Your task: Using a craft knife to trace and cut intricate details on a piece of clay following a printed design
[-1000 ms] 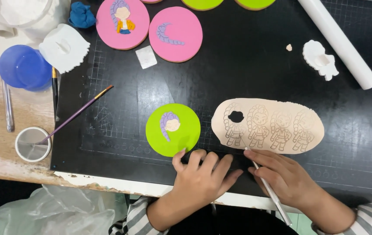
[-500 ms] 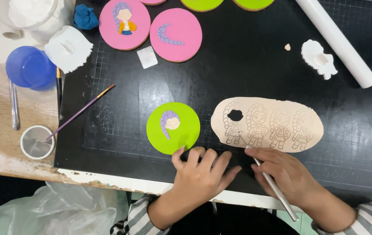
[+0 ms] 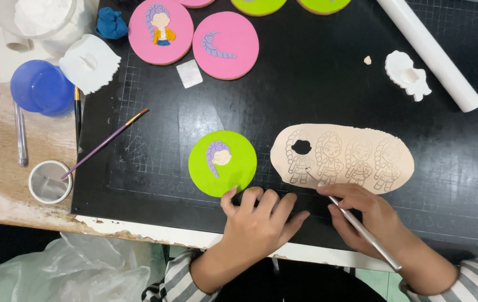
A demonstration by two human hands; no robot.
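Fingers of the right hand (image 3: pixel 367 215) grip a metal tool (image 3: pixel 362 232), tip touching the beige sheet (image 3: pixel 342 156); left hand (image 3: pixel 258 215) spread flat.

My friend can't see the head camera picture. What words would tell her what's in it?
A person's right hand holds a thin metal tool to a flat beige clay sheet stamped with little figures, on a black cutting mat. The left hand rests flat, touching a green disc with a purple-haired face; pink discs and a paintbrush lie nearby.
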